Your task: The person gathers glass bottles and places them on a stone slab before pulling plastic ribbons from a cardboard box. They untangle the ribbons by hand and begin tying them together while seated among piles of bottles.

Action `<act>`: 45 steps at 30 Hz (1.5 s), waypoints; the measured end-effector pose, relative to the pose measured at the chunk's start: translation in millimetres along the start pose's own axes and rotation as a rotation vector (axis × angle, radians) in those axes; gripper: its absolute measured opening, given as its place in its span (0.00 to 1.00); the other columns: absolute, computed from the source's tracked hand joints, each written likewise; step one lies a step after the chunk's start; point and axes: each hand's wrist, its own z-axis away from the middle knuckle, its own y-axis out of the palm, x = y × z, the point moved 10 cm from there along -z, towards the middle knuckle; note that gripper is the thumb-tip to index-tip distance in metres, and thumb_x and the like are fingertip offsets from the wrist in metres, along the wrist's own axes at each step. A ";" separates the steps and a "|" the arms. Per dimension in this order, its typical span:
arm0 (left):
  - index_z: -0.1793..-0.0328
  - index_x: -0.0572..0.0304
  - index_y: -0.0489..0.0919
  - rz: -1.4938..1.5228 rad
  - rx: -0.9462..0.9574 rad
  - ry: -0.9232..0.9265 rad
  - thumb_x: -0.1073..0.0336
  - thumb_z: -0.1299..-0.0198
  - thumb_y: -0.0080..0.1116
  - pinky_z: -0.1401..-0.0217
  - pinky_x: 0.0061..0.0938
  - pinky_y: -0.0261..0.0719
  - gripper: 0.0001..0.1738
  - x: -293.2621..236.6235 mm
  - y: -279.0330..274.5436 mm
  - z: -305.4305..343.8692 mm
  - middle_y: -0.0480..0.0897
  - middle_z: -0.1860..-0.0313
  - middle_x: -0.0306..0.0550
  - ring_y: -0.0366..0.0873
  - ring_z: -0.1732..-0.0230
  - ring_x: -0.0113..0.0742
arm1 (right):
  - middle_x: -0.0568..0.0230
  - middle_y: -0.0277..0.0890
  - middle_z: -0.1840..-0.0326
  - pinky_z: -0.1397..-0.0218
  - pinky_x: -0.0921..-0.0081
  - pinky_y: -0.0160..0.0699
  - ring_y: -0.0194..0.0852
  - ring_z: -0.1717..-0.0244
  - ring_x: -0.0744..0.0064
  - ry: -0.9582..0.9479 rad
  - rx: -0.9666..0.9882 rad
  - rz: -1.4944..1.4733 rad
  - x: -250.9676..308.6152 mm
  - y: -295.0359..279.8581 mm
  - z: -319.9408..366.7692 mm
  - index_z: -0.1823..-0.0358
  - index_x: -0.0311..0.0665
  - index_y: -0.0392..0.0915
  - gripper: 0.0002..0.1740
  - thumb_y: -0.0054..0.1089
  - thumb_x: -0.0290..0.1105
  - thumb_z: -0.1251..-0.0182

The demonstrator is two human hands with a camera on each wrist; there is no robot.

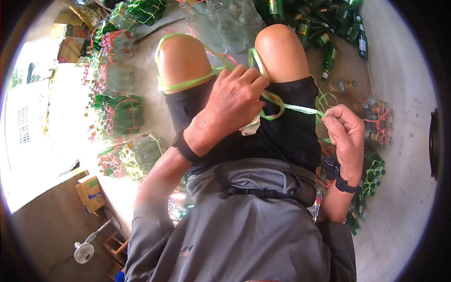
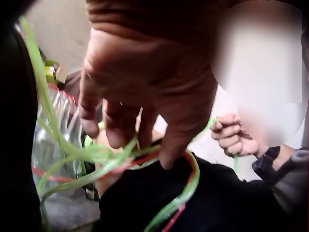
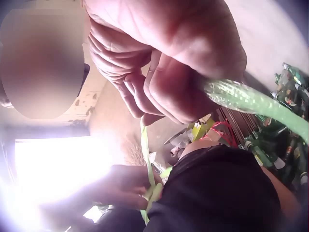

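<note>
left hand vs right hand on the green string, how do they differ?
Place: the left hand sits mid-lap on the black shorts; the right hand is out beside them. Pose: the left hand's fingers curl down into loops of the green string; the right hand is a tight fist round one taut strand. Shared: both hold that string.

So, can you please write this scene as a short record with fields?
Left hand: the left hand hooks its fingers into loops of the green string.
Right hand: the right hand grips the string's end in a fist and holds it taut.
Knees: the string is looped round both knees.
Around: bundled glass bottles tied with string.
</note>
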 end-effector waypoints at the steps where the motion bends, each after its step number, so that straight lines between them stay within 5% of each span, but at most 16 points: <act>1: 0.55 0.56 0.82 0.000 0.001 -0.001 0.67 0.50 0.69 0.55 0.42 0.76 0.15 1.6 3.6 1.6 0.79 0.63 0.46 0.78 0.54 0.47 | 0.84 0.63 0.77 0.74 0.85 0.44 0.50 0.77 0.95 0.001 0.001 -0.001 1.2 -0.2 0.2 0.61 0.33 0.80 0.06 0.63 0.29 0.26; 10: 0.67 0.58 0.77 -0.005 0.149 0.063 0.68 0.46 0.62 0.59 0.44 0.78 0.05 15.8 39.7 8.0 0.79 0.68 0.47 0.80 0.61 0.51 | 0.80 0.62 0.77 0.78 0.84 0.43 0.46 0.80 0.92 -0.086 -0.072 -0.315 12.6 -29.2 10.8 0.55 0.32 0.77 0.08 0.59 0.30 0.26; 18: 0.57 0.63 0.76 0.053 0.360 -0.053 0.68 0.39 0.60 0.57 0.48 0.80 0.08 38.3 62.2 18.5 0.82 0.62 0.55 0.83 0.57 0.59 | 0.81 0.52 0.78 0.78 0.83 0.41 0.43 0.80 0.90 -0.281 -0.082 -0.486 44.8 -79.6 26.7 0.52 0.29 0.71 0.12 0.55 0.34 0.22; 26: 0.56 0.63 0.76 0.215 0.321 -0.112 0.65 0.33 0.60 0.58 0.49 0.79 0.09 43.7 56.6 17.0 0.82 0.63 0.58 0.82 0.57 0.63 | 0.76 0.51 0.77 0.74 0.79 0.46 0.43 0.78 0.84 -0.456 -0.087 -0.735 86.7 -133.8 34.2 0.55 0.30 0.69 0.08 0.43 0.27 0.15; 35: 0.52 0.59 0.81 0.489 0.398 -0.220 0.65 0.31 0.57 0.58 0.47 0.80 0.08 27.5 26.1 18.1 0.85 0.65 0.58 0.83 0.61 0.62 | 0.73 0.54 0.77 0.77 0.78 0.47 0.43 0.79 0.82 -0.524 -0.260 -0.722 90.3 -200.1 27.2 0.58 0.30 0.68 0.09 0.46 0.27 0.16; 36: 0.50 0.63 0.80 0.536 0.387 -0.211 0.66 0.29 0.56 0.59 0.36 0.81 0.09 30.1 27.6 21.0 0.84 0.69 0.53 0.84 0.68 0.48 | 0.72 0.54 0.78 0.77 0.78 0.48 0.43 0.80 0.82 -0.544 -0.288 -0.726 90.5 -211.9 30.1 0.58 0.30 0.67 0.08 0.46 0.27 0.16; 39: 0.50 0.63 0.80 0.563 0.432 -0.288 0.68 0.28 0.55 0.58 0.30 0.80 0.08 35.1 26.3 27.8 0.83 0.69 0.46 0.83 0.68 0.33 | 0.72 0.54 0.78 0.77 0.79 0.50 0.45 0.81 0.81 -0.616 -0.345 -0.715 87.9 -255.7 39.4 0.60 0.31 0.67 0.08 0.47 0.26 0.17; 43: 0.49 0.63 0.80 0.675 0.403 -0.329 0.68 0.28 0.54 0.59 0.26 0.78 0.08 37.1 19.4 30.7 0.81 0.70 0.42 0.80 0.67 0.26 | 0.71 0.54 0.79 0.77 0.79 0.52 0.48 0.81 0.79 -0.638 -0.394 -0.674 59.2 -337.4 51.9 0.62 0.33 0.65 0.09 0.47 0.25 0.18; 45: 0.50 0.64 0.80 0.724 0.389 -0.341 0.68 0.27 0.54 0.59 0.25 0.77 0.08 37.6 16.4 32.2 0.79 0.71 0.39 0.78 0.67 0.24 | 0.73 0.56 0.78 0.76 0.80 0.52 0.48 0.81 0.80 -0.599 -0.456 -0.659 32.5 -368.5 55.7 0.55 0.24 0.69 0.08 0.49 0.25 0.19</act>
